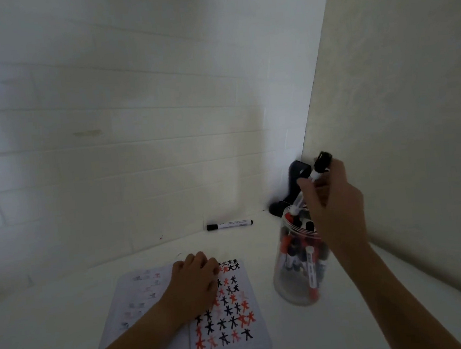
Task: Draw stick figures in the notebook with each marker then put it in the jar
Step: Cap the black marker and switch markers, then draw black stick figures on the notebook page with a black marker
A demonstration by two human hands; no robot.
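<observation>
Markers fill the clear jar (301, 274), and the right hand (336, 203) pinches a black-capped marker (313, 180) above its mouth, tip down. Left of the jar, the left hand (195, 284) rests curled on the open notebook (228, 340); another marker (229, 225) lies behind the notebook.

occlusions, cut-offs, blur in the head view
left hand (196, 286) covers the middle of the notebook (234, 345) and some stick figures; left-page marks too faint to read. right hand (335, 206) hides the jar (299, 291) mouth's right side and most of the held marker (320, 169), cap blurred. markers inside the jar overlap, count unclear. print on the lying marker (229, 225) too small. dark object (295, 185) in the corner partly hidden, unidentifiable. both forearms cut off at the bottom edge.
</observation>
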